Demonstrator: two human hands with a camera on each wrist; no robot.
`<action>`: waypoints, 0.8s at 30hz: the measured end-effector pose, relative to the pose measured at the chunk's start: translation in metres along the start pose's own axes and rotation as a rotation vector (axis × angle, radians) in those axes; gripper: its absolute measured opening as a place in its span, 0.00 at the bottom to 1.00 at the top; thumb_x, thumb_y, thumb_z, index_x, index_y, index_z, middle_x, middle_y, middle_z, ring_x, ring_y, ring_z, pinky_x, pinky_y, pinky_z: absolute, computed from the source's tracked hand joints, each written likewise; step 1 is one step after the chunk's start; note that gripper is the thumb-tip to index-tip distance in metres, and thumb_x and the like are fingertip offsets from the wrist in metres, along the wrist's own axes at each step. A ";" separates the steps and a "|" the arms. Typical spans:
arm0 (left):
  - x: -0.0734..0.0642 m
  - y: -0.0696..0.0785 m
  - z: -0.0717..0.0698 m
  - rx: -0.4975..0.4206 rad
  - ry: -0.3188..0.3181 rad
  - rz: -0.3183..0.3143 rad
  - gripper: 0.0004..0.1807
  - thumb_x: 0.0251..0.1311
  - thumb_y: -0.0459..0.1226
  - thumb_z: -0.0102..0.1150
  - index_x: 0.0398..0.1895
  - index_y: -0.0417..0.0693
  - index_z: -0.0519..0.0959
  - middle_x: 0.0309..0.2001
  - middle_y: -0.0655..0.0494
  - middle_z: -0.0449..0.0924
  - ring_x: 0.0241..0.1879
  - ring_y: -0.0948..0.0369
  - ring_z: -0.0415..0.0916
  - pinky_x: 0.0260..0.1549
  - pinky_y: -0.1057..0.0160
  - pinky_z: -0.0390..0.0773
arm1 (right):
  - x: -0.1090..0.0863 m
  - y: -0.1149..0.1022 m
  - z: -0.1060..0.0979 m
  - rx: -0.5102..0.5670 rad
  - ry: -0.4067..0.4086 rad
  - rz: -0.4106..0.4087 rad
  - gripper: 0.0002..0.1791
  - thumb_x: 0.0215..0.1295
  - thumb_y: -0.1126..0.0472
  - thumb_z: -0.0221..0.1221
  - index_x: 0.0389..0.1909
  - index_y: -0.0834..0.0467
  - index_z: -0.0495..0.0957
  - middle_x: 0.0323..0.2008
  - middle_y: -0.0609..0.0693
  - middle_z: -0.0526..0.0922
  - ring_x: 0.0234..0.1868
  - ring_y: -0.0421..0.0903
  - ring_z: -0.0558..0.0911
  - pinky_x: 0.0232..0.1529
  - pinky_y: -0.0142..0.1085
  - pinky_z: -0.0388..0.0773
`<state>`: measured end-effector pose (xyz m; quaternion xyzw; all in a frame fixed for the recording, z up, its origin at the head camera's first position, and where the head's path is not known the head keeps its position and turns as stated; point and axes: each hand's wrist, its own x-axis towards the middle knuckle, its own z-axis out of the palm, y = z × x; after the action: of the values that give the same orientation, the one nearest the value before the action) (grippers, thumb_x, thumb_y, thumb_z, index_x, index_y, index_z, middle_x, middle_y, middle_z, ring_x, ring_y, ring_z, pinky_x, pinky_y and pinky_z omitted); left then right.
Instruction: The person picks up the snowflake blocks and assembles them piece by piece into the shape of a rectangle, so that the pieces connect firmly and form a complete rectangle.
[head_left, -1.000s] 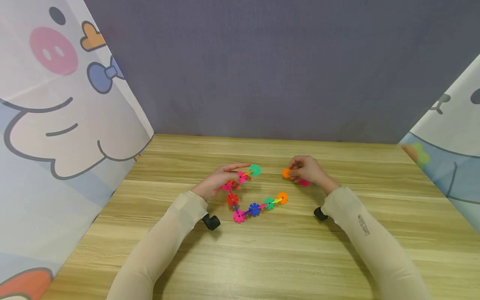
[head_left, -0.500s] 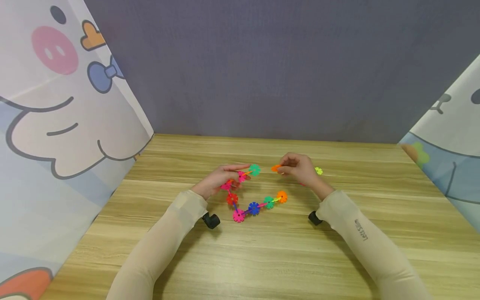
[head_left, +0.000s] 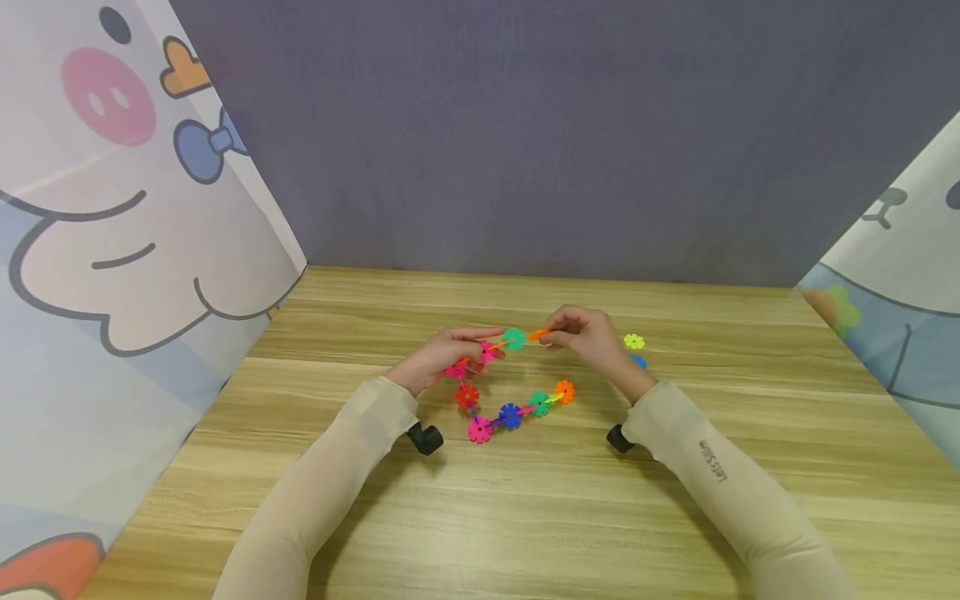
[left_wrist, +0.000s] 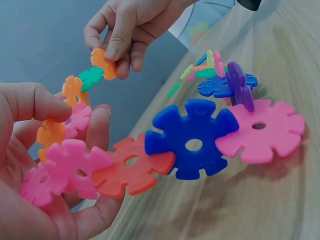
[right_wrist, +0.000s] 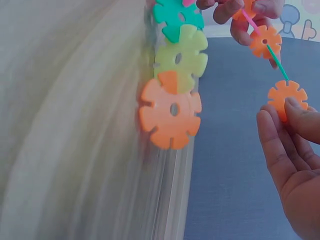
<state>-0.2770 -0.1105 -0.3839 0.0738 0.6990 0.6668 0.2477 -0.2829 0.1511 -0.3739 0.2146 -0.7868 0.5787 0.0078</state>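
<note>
A chain of colourful plastic snowflake discs curves over the wooden table. My left hand (head_left: 442, 357) holds its raised end, thumb and fingers around pink discs (left_wrist: 80, 167) and an orange one (left_wrist: 50, 137). From there the chain runs down through a red disc (left_wrist: 132, 165) and a dark blue disc (left_wrist: 187, 140) to an orange end disc (right_wrist: 170, 112) near the table. My right hand (head_left: 588, 340) pinches a single orange snowflake disc (right_wrist: 287, 97) between thumb and fingers. Its edge meets the green disc (left_wrist: 91, 78) at the raised end.
A yellow-green disc (head_left: 633, 342) and a blue disc (head_left: 638, 362) lie on the table (head_left: 525, 517) beside my right wrist. Behind the table rises a grey wall panel (head_left: 525, 150). Cartoon-printed sheets (head_left: 142, 267) flank both sides.
My right hand has moved left with the orange disc, up to the green disc. Loose discs that it covered now show on its right. My left hand stays almost where it was.
</note>
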 end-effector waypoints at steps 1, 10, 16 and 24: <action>0.000 0.000 0.000 0.002 -0.001 0.002 0.33 0.58 0.26 0.51 0.68 0.56 0.75 0.52 0.45 0.83 0.29 0.55 0.80 0.27 0.61 0.71 | 0.000 0.000 0.000 0.000 0.000 -0.007 0.03 0.62 0.75 0.64 0.35 0.71 0.81 0.33 0.64 0.85 0.36 0.62 0.86 0.40 0.54 0.83; -0.001 0.003 0.004 -0.005 -0.019 0.017 0.33 0.58 0.25 0.51 0.68 0.52 0.74 0.50 0.45 0.84 0.27 0.57 0.79 0.27 0.61 0.71 | 0.001 -0.002 0.002 -0.015 -0.014 -0.053 0.02 0.62 0.75 0.64 0.35 0.71 0.82 0.34 0.65 0.84 0.34 0.56 0.86 0.40 0.55 0.82; 0.001 0.004 0.004 0.091 -0.062 0.040 0.31 0.62 0.26 0.55 0.70 0.52 0.72 0.38 0.50 0.84 0.32 0.54 0.82 0.36 0.57 0.80 | 0.001 -0.005 0.003 -0.044 -0.007 -0.029 0.03 0.61 0.76 0.64 0.34 0.68 0.84 0.32 0.62 0.85 0.33 0.57 0.86 0.40 0.52 0.84; 0.004 0.008 0.006 0.184 -0.137 0.075 0.32 0.66 0.28 0.59 0.74 0.46 0.66 0.50 0.43 0.84 0.49 0.43 0.80 0.45 0.55 0.82 | 0.002 -0.010 0.004 -0.054 -0.013 -0.012 0.03 0.62 0.74 0.64 0.36 0.69 0.84 0.34 0.61 0.86 0.35 0.53 0.86 0.43 0.56 0.82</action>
<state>-0.2799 -0.1029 -0.3766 0.1679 0.7355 0.6020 0.2617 -0.2802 0.1448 -0.3657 0.2228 -0.8010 0.5556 0.0119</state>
